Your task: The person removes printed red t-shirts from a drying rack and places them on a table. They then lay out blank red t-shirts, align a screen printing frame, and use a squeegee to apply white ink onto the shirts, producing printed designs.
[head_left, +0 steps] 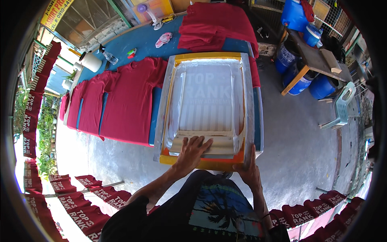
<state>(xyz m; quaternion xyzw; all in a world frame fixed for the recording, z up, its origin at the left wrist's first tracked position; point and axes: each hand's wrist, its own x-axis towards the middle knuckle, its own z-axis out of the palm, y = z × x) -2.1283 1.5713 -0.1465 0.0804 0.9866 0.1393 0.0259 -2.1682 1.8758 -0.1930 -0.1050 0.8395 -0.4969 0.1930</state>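
Head view: laid the left hand [191,152] palm down over the pale squeegee [222,147], fingers spread; could not tell of any grip beneath. Clamped the right hand [249,171] around the near right corner of the printing frame [163,109], forefinger along its right edge. Had the squeegee inside the frame, across its near end, with pale mesh [205,82] on its far side. Saw the frame lying over the right end of the blue desk [135,40], pale lettering and stripes showing on the mesh. Noted flat red shirts [130,101] in a row to the left, and a heap of red shirts [219,24] beyond the frame's far end. Farther left, made out a spray bottle [111,57] beside a white tub [91,62]; toward the far edge, a purple-and-white fan [150,14] and a pink-and-white cloth [164,39]. To the right, found blue drums [323,88] by a brown wooden desk [316,59], and a pale green chair [342,107] on the grey floor [292,137]. Glimpsed printed red shirts [82,213] in rows at near left and near right.
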